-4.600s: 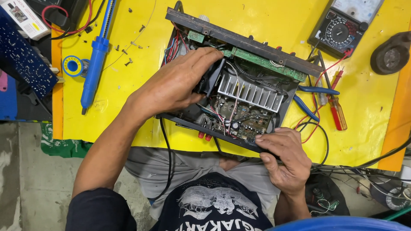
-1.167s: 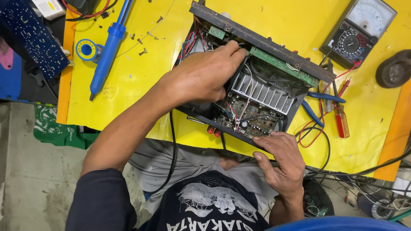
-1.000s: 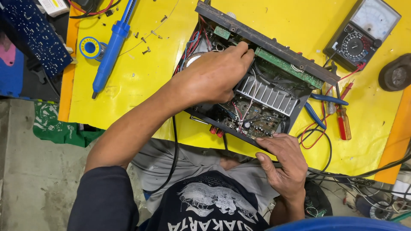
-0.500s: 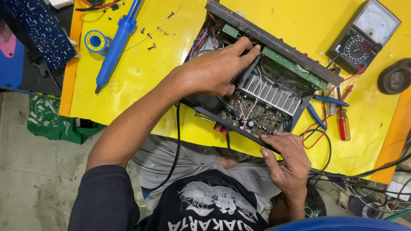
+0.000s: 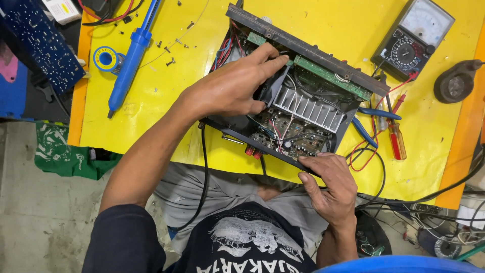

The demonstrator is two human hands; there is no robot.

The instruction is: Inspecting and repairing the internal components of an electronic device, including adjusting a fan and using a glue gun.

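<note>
Yellow workbench [image 5: 151, 111] carries an opened amplifier chassis [image 5: 298, 101] at its near middle, circuit boards and a ribbed heatsink [image 5: 309, 107] exposed. The left hand [image 5: 235, 86] reaches inside, fingers curled on a black part beside the heatsink, while the right hand [image 5: 331, 184] pinches the chassis's near edge. A blue desoldering pump [image 5: 130, 55] lies far left, an analog multimeter [image 5: 413, 40] far right.

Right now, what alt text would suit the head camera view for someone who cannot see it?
A person's left hand reaches into an opened electronic device on a yellow table, while the right hand grips its near edge. A blue solder pump and a meter lie nearby.
</note>
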